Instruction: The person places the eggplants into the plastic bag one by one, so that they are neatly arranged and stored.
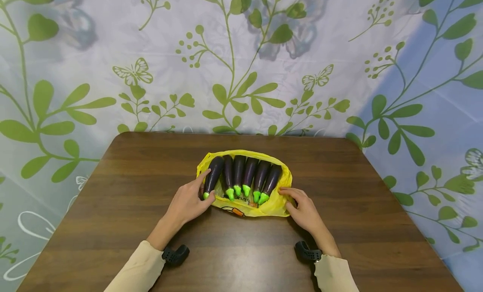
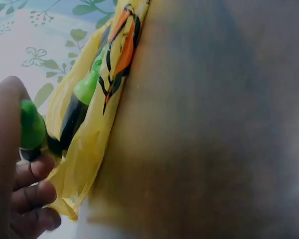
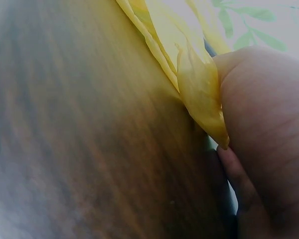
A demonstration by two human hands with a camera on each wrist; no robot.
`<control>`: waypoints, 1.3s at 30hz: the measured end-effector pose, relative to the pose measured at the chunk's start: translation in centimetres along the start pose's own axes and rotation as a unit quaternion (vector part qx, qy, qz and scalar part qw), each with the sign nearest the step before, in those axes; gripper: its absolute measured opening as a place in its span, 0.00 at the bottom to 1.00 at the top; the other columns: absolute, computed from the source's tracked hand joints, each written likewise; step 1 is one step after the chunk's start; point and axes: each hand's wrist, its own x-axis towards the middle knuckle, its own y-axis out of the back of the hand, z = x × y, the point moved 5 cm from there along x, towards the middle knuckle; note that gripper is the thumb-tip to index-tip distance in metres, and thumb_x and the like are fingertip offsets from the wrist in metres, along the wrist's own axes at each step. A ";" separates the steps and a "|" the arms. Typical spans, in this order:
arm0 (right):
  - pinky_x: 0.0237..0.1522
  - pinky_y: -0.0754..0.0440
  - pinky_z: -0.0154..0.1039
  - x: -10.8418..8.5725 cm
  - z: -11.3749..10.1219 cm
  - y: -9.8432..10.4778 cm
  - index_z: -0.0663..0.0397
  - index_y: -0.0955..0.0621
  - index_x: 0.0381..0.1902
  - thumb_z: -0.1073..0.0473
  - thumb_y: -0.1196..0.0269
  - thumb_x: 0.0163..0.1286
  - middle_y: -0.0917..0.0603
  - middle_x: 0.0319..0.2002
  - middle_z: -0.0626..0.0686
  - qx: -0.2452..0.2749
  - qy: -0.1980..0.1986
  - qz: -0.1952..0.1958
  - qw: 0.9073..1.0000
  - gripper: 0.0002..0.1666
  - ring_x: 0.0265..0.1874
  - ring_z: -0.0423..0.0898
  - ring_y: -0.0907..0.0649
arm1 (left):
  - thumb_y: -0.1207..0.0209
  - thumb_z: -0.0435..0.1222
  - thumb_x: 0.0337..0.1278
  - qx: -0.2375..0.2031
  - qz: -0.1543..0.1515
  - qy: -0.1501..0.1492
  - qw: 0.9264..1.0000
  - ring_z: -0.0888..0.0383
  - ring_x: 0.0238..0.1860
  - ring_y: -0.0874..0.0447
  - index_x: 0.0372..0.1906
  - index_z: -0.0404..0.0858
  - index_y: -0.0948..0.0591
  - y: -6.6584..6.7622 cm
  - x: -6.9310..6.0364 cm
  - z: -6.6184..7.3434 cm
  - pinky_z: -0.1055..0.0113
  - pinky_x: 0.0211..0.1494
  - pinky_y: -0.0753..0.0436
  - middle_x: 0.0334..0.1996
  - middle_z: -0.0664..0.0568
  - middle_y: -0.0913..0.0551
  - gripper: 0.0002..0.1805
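A yellow plastic bag lies on its side across the middle of the table, its mouth spread wide. Several dark purple eggplants with bright green stem ends sit side by side in it. At the bag's left end, my left hand grips the leftmost eggplant, thumb near the stem and index finger along its upper part. In the left wrist view that eggplant's green stem end shows between thumb and fingers. My right hand pinches the bag's right edge; its fingertips are partly hidden in the right wrist view.
The brown wooden table extends around the bag on all sides. Behind it hangs a pale cloth printed with green leaves and butterflies. Black wrist bands sit on both wrists.
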 end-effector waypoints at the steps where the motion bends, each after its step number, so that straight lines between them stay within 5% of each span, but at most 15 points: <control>1: 0.67 0.27 0.63 0.0 0.0 0.0 0.54 0.14 0.57 0.69 0.39 0.68 0.16 0.62 0.54 0.000 0.000 0.000 1.000 0.21 0.66 0.60 0.24 | 0.35 0.44 0.61 -0.011 -0.005 0.003 1.000 0.65 0.18 0.36 0.74 0.41 0.28 -0.1 0.2 0.1 0.69 0.25 0.33 0.23 0.61 0.27 0.36; 8: 0.67 0.26 0.62 -0.1 0.1 -0.2 0.54 0.14 0.57 0.69 0.38 0.68 0.16 0.62 0.54 -0.002 0.004 0.001 1.000 0.21 0.66 0.60 0.23 | 0.37 0.40 0.63 -0.069 -0.031 0.010 0.997 0.66 0.17 0.35 0.73 0.40 0.27 -0.8 1.3 0.3 0.69 0.27 0.29 0.25 0.59 0.25 0.33; 21: 0.67 0.27 0.62 -0.1 0.0 0.0 0.55 0.14 0.57 0.69 0.38 0.68 0.16 0.62 0.54 -0.001 -0.001 0.003 1.000 0.20 0.66 0.60 0.23 | 0.41 0.43 0.67 -0.057 -0.066 -0.014 0.996 0.65 0.10 0.49 0.75 0.51 0.26 -1.4 3.4 2.0 0.70 0.17 0.41 0.08 0.62 0.42 0.31; 28: 0.67 0.27 0.63 -0.2 0.1 0.0 0.54 0.14 0.57 0.69 0.38 0.68 0.16 0.62 0.54 0.001 -0.005 0.001 1.000 0.21 0.66 0.60 0.24 | 0.42 0.42 0.65 -0.041 -0.034 0.018 0.998 0.64 0.09 0.50 0.75 0.50 0.26 -1.0 3.6 1.6 0.70 0.16 0.44 0.07 0.62 0.43 0.31; 39: 0.67 0.27 0.62 -0.1 -0.1 0.1 0.55 0.14 0.57 0.69 0.39 0.68 0.16 0.63 0.54 0.001 0.000 -0.001 1.000 0.21 0.66 0.60 0.24 | 0.42 0.41 0.65 -0.013 0.004 0.029 0.999 0.61 0.11 0.45 0.74 0.47 0.26 0.0 3.6 0.7 0.67 0.18 0.40 0.09 0.58 0.38 0.31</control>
